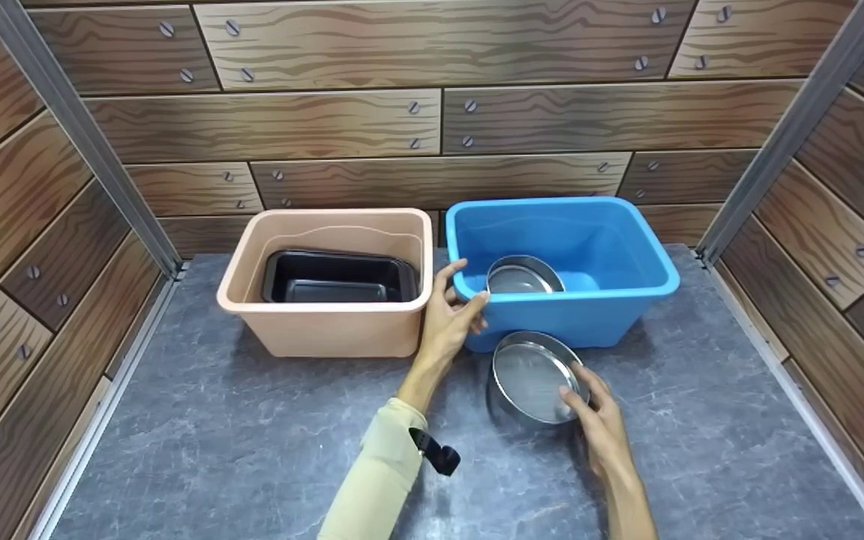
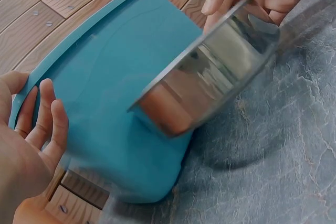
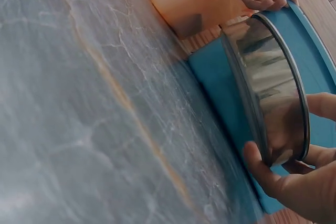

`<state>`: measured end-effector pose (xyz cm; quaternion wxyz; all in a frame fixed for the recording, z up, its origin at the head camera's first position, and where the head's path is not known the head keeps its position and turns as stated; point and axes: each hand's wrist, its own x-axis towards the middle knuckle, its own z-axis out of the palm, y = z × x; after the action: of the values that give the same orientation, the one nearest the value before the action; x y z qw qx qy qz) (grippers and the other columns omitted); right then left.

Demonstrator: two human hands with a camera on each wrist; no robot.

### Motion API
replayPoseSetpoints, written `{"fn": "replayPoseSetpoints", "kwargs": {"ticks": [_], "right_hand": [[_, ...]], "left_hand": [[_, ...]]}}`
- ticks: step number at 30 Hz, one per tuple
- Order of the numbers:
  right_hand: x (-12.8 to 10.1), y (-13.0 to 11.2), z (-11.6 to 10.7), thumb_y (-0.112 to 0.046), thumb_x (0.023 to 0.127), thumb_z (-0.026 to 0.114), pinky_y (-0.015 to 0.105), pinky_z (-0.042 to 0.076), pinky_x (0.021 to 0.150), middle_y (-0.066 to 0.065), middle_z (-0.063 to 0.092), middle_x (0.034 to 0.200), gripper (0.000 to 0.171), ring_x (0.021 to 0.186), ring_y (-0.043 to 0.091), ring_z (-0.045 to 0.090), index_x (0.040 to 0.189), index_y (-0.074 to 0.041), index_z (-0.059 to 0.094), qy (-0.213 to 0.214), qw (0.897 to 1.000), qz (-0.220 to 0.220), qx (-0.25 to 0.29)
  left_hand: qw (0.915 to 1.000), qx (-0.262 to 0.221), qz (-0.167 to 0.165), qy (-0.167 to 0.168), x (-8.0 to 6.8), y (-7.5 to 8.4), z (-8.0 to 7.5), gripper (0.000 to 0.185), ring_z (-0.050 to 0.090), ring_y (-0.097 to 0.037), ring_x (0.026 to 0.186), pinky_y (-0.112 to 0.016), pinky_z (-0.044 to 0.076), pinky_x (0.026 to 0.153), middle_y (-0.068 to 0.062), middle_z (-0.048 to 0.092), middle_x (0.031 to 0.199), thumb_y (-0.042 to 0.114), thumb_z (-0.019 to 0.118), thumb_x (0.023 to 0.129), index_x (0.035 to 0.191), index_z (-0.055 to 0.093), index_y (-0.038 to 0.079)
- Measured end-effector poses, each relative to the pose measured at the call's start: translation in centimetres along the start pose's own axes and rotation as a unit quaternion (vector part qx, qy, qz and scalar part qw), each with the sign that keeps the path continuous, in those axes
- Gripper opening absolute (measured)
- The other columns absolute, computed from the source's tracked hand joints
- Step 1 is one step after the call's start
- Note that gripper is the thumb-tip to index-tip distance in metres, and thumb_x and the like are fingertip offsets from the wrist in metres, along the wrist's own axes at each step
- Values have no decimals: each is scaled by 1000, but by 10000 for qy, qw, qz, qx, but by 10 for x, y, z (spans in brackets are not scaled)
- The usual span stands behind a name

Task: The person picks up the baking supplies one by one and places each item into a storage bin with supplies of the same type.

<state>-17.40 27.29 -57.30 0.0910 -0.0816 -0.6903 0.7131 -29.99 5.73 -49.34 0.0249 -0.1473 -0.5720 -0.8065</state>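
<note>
My right hand (image 1: 606,429) holds a round, shiny metal cake pan (image 1: 528,379) by its right side, thumb over the rim. The pan is tilted just in front of the blue bin (image 1: 597,319), above the table; in the right wrist view its mirror-like side wall (image 3: 270,85) shows between me and the bin. With my left hand (image 1: 447,322) I grip the bin's rim at its left front corner. Inside the blue bin, a second round metal pan (image 1: 520,279) is partly hidden by the front wall.
Left of the blue bin stands a peach-coloured bin (image 1: 342,330), holding a black rectangular pan (image 1: 334,276). Both bins are near the wood-patterned back wall (image 1: 342,124). Grey marbled table top (image 1: 252,450) extends toward me, with side walls left and right.
</note>
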Motion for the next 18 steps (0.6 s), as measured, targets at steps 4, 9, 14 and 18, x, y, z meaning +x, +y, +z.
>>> {"fn": "replayPoseSetpoints", "kwargs": {"ticks": [4,9,14,18], "right_hand": [[-2,-3,-1,-9,94,63,45,21,119,11,27,151,59,143,29,21,146,-1,38,-141,9999,-43,-23],[-5,-8,-2,-8,91,67,31,33,112,12,23,153,65,141,33,24,148,-3,35,-311,9990,-91,-292],[-7,-14,-4,-5,88,70,15,38,103,11,21,154,72,140,33,24,150,-5,33,-477,9982,-219,-277],[-9,-18,-3,-4,87,70,13,40,101,11,21,154,73,139,33,26,150,-6,33,-515,9979,-260,-282]], "left_hand": [[10000,40,14,21,-5,11,3,65,57,-21,46,-30,47,42,-18,59,72,-2,68,86,143,39,2],[10000,7,8,31,-5,12,4,63,57,-21,47,-26,47,42,-17,59,72,-3,68,86,142,40,3],[10000,-5,-14,21,-2,4,1,65,57,-22,47,-27,47,41,-16,59,72,-1,69,86,143,38,2],[10000,6,-32,44,3,-7,-1,64,58,-21,47,-31,47,41,-13,60,72,2,70,86,143,41,10]]}}
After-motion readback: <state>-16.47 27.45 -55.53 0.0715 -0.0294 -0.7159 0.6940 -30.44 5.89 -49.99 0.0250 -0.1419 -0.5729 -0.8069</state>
